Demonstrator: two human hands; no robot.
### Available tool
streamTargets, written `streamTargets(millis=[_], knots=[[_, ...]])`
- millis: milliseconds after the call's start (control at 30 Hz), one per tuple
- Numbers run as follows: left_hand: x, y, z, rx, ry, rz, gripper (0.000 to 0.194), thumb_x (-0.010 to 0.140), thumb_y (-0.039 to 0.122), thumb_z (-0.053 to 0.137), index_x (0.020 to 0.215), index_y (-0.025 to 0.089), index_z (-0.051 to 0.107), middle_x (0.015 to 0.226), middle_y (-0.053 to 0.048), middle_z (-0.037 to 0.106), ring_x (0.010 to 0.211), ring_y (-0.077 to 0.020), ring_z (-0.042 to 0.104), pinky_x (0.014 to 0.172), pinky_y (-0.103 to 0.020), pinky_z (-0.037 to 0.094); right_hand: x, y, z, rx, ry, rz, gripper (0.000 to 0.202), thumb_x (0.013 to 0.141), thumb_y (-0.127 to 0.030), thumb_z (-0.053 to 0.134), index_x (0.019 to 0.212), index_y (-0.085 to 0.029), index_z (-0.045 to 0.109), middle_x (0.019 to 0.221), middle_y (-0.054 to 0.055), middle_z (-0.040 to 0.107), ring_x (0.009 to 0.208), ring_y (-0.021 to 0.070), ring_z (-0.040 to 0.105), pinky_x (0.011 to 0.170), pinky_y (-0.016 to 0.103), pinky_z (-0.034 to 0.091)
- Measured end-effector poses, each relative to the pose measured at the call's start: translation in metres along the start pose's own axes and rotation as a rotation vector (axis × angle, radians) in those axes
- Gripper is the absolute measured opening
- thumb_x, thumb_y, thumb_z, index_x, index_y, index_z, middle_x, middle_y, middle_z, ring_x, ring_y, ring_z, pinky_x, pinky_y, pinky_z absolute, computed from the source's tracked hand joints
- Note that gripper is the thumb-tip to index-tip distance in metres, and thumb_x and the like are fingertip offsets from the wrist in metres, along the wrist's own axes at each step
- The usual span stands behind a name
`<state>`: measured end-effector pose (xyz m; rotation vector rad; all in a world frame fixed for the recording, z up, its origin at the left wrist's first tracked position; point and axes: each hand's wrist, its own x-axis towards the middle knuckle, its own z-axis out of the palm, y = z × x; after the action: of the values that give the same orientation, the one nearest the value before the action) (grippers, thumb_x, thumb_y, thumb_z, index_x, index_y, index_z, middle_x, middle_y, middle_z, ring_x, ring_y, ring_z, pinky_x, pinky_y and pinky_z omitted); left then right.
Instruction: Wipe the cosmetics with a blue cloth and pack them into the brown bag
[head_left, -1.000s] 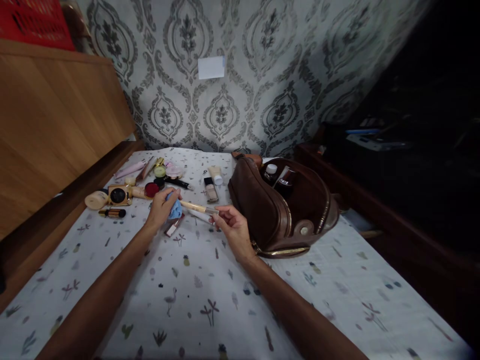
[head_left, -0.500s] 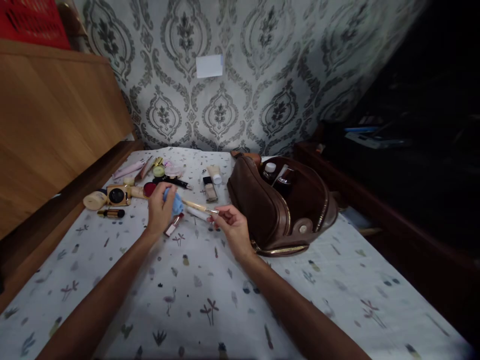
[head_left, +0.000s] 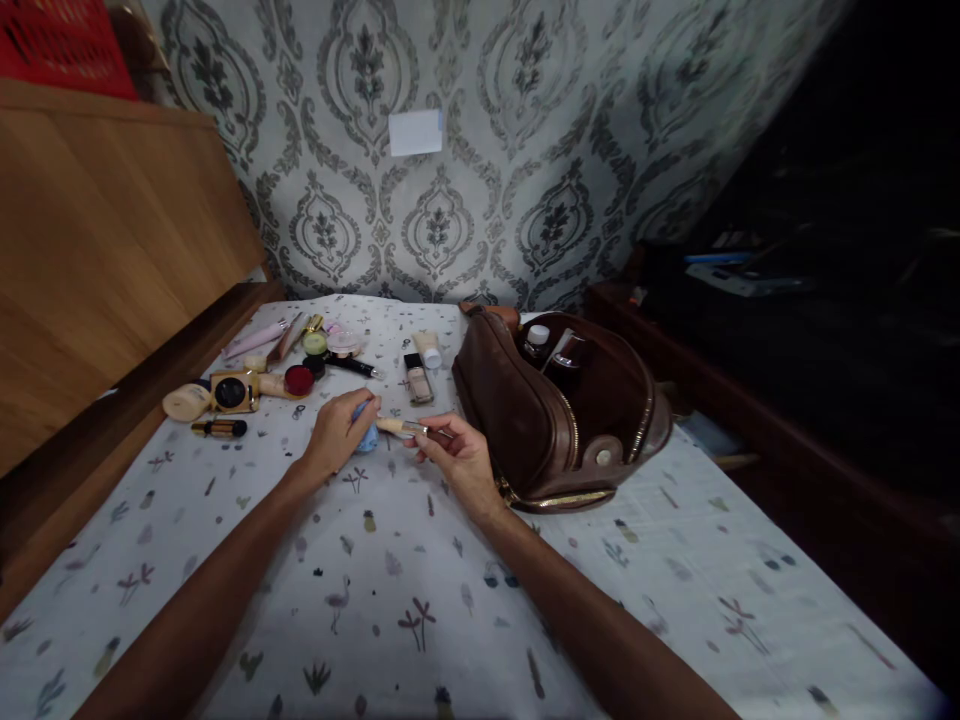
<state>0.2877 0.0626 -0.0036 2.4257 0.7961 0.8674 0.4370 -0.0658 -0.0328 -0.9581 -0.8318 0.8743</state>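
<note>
My left hand (head_left: 336,436) is closed around a bunched blue cloth (head_left: 367,430), and the cloth meets one end of a slim stick. That stick looks like a makeup brush (head_left: 393,426), with a pale handle and a silver band. Fingers of my right hand (head_left: 456,455) pinch its other end, which they partly hide. Both hands are just above the patterned cloth on the table. Right beside my right hand stands an open brown leather bag (head_left: 517,410), with a white-capped bottle (head_left: 537,340) and a dark shiny item (head_left: 571,352) inside. Beyond the hands lies a foundation bottle (head_left: 418,380) with a black cap.
Several cosmetics lie at the back left, among them a red round pot (head_left: 298,380), a gold-framed compact (head_left: 234,391), a black pen (head_left: 352,366) and a pink tube (head_left: 255,339). A cream tube (head_left: 428,349) is near the wall. A wooden cabinet (head_left: 120,220) borders the left side.
My left hand has moved right with the blue cloth, closer to my right hand, covering more of the brush. The small pinkish tube below the cloth no longer shows.
</note>
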Motion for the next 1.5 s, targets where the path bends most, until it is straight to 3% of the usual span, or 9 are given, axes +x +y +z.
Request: streamTargets(millis=[267,467,600,700,767,833,967,1300,1500], knots=[[0.002,-0.015,0.000,-0.099,-0.019,-0.092,0.041,0.094,0.048,0.041,0.072,0.020,0.059,0.054,0.005,0.047,0.053,-0.0138,0.046,0.056,-0.025,0.035,-0.002,0.003,0.000,0.040,-0.004,0.055,0.033,0.067,-0.041,0.086,0.087,-0.023,0.067,0.086,0.001,0.076,0.079,0.0183,0.074,0.078,0.034,0.059],[0.004,-0.022,-0.007,-0.103,0.136,-0.157,0.037,0.093,0.047,0.044,0.073,0.019,0.060,0.054,0.004,0.046,0.054,-0.0146,0.046,0.055,-0.026,0.032,-0.001,0.002,-0.001,-0.051,0.016,-0.012,0.025,0.071,-0.040,0.083,0.078,-0.022,0.067,0.076,-0.001,0.072,0.073,0.0159,0.070,0.075,0.030,0.057],[0.003,-0.008,-0.013,-0.084,0.301,-0.168,0.033,0.095,0.042,0.041,0.078,0.020,0.058,0.063,0.002,0.051,0.064,-0.0161,0.050,0.061,-0.027,0.035,-0.001,0.001,-0.001,-0.030,0.051,-0.011,0.029,0.070,-0.040,0.083,0.085,-0.023,0.065,0.081,-0.001,0.071,0.075,0.0161,0.070,0.073,0.030,0.057],[-0.002,0.014,-0.008,-0.070,0.342,-0.076,0.030,0.097,0.040,0.040,0.083,0.021,0.058,0.071,0.000,0.057,0.070,-0.0171,0.054,0.069,-0.028,0.040,-0.004,0.003,0.001,-0.073,0.023,-0.018,0.027,0.072,-0.039,0.081,0.088,-0.024,0.065,0.084,0.000,0.071,0.077,0.0163,0.068,0.073,0.030,0.056],[-0.007,0.028,0.001,-0.049,0.286,0.016,0.028,0.097,0.039,0.040,0.084,0.021,0.058,0.079,-0.003,0.061,0.077,-0.0185,0.056,0.075,-0.029,0.042,-0.006,0.005,0.003,-0.141,-0.021,-0.058,0.022,0.075,-0.036,0.078,0.088,-0.023,0.067,0.084,0.001,0.070,0.077,0.0160,0.066,0.075,0.030,0.055],[-0.011,0.035,0.011,-0.017,0.147,0.081,0.028,0.097,0.037,0.039,0.081,0.022,0.057,0.082,-0.005,0.063,0.081,-0.0197,0.057,0.078,-0.030,0.042,-0.009,0.006,0.005,-0.199,-0.076,-0.115,0.015,0.077,-0.032,0.076,0.087,-0.023,0.069,0.086,0.002,0.070,0.081,0.0168,0.065,0.079,0.031,0.054],[-0.012,0.031,0.018,0.023,-0.060,0.063,0.031,0.096,0.034,0.039,0.073,0.022,0.055,0.071,-0.002,0.061,0.068,-0.0178,0.054,0.068,-0.029,0.039,-0.010,0.005,0.005,-0.230,-0.139,-0.170,0.005,0.078,-0.028,0.072,0.081,-0.024,0.071,0.095,0.004,0.070,0.094,0.0198,0.066,0.087,0.034,0.054],[0.002,-0.010,-0.006,-0.013,-0.047,-0.068,0.035,0.095,0.040,0.040,0.075,0.020,0.061,0.054,0.004,0.049,0.052,-0.0136,0.046,0.055,-0.025,0.032,-0.001,0.002,-0.001,-0.152,-0.025,-0.142,0.011,0.076,-0.032,0.077,0.081,-0.024,0.072,0.099,0.004,0.073,0.097,0.0202,0.068,0.094,0.038,0.054],[0.001,-0.009,-0.005,-0.021,0.007,-0.066,0.035,0.094,0.042,0.039,0.075,0.020,0.060,0.051,0.006,0.044,0.050,-0.0134,0.042,0.054,-0.025,0.031,-0.002,0.004,0.000,-0.096,0.031,-0.059,0.027,0.073,-0.038,0.080,0.093,-0.024,0.068,0.098,0.003,0.071,0.086,0.0175,0.068,0.080,0.033,0.058]])
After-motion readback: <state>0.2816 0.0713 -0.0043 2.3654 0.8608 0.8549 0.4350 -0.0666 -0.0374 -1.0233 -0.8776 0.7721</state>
